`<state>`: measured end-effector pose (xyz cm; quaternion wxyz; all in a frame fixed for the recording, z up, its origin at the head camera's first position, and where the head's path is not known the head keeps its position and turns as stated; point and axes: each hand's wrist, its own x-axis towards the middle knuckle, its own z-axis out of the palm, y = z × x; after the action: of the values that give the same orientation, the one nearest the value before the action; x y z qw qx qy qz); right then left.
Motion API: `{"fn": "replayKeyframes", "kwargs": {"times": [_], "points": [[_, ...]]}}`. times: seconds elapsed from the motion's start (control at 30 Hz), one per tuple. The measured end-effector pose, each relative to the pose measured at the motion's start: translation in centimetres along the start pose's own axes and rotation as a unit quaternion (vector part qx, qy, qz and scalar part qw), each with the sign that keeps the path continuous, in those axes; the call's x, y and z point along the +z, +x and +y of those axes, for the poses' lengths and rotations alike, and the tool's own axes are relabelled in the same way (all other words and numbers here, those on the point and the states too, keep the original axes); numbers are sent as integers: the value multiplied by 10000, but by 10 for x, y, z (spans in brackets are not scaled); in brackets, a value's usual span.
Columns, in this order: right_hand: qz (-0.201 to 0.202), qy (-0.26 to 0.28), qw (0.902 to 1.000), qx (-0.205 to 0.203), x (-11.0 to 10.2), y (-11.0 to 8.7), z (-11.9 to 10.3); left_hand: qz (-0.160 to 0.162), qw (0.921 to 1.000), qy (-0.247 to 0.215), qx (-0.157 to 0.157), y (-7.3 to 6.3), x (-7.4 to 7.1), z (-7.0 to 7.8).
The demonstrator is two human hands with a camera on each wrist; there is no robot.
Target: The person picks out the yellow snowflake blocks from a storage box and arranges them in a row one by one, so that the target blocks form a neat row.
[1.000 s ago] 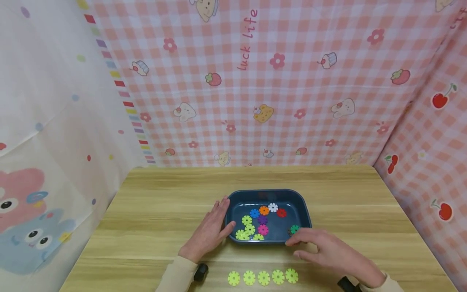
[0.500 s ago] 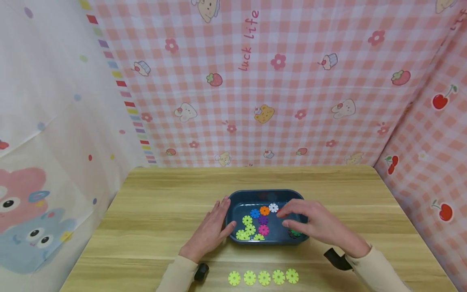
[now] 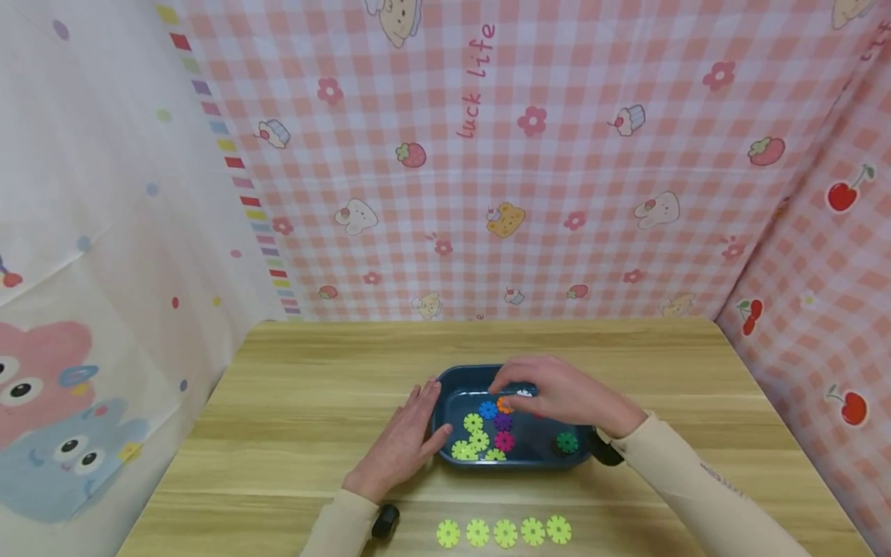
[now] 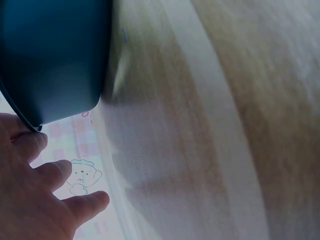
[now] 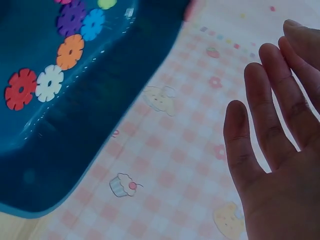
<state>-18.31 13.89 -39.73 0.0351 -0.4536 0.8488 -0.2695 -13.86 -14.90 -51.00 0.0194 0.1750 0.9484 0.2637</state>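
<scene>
A dark blue tray (image 3: pixel 532 450) holds several toothed plastic discs. My left hand (image 3: pixel 402 445) rests with extended fingers on its left rim; in the left wrist view the fingers touch the tray wall (image 4: pixel 60 65). My right hand (image 3: pixel 560 393) is above the tray, its fingers bent a little and nothing seen between them. Below it lie an orange disc (image 5: pixel 70 52), a white disc (image 5: pixel 49 83) and a red disc (image 5: pixel 21 89). A blue disc (image 3: pixel 488 410), a purple disc (image 3: pixel 503 422) and a pink disc (image 3: pixel 504 441) are nearby. Yellow-green discs (image 3: pixel 479 441) cluster at the left.
A row of several yellow-green discs (image 3: pixel 505 534) lies on the wooden table (image 3: pixel 278 433) in front of the tray. A green disc (image 3: pixel 567 442) sits in the tray's right corner, partly over a dark one. A pink checked cloth (image 3: pixel 445 178) hangs behind the table.
My right hand has moved from the tray's front right corner leftward and back, over the orange and white discs. The left hand has stayed at the left rim.
</scene>
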Motion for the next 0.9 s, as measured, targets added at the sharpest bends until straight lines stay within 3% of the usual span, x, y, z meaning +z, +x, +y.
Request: {"fn": "replayKeyframes", "kwargs": {"times": [0.23, 0.47, 0.9], "points": [[-577, -126, 9982, 47, 19, 26, 16, -7, 10000, 5, 76, -1, 0, -2], [-1107, 90, 9938, 15, 49, 42, 36, 1, 9999, -3, 117, -1, -1, -2], [-1672, -61, 9859, 74, 76, 54, 49, 3, 9999, -62, 120, -1, -1, -3]]}}
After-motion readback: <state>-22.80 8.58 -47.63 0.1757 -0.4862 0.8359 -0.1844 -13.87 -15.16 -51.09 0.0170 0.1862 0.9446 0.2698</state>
